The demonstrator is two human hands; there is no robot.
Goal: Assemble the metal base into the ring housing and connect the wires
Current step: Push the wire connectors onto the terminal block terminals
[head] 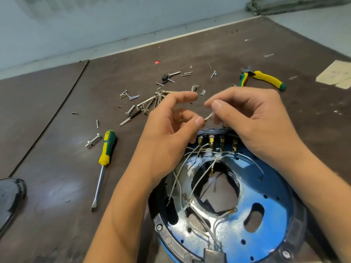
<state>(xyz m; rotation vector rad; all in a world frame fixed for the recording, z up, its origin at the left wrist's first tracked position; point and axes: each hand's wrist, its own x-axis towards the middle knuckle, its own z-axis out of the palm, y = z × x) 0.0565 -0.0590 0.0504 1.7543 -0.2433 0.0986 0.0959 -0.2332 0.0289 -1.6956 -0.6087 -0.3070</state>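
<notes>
The shiny metal base (269, 188) sits inside the dark ring housing (298, 224) at the lower right of the table. Several white wires (182, 179) loop across the base toward a row of brass terminals (211, 141) at its far rim. Above the terminals, my left hand (167, 137) and my right hand (252, 126) pinch the two ends of one short white wire (209, 116) between thumb and fingers. Both wrists hover over the housing.
A yellow-green screwdriver (103, 164) lies left of the housing. Loose screws, bolts and metal clips (144, 103) are scattered behind my hands. Yellow-green pliers (266, 78) lie at the back right. A dark cover part (9, 198) sits at the left edge.
</notes>
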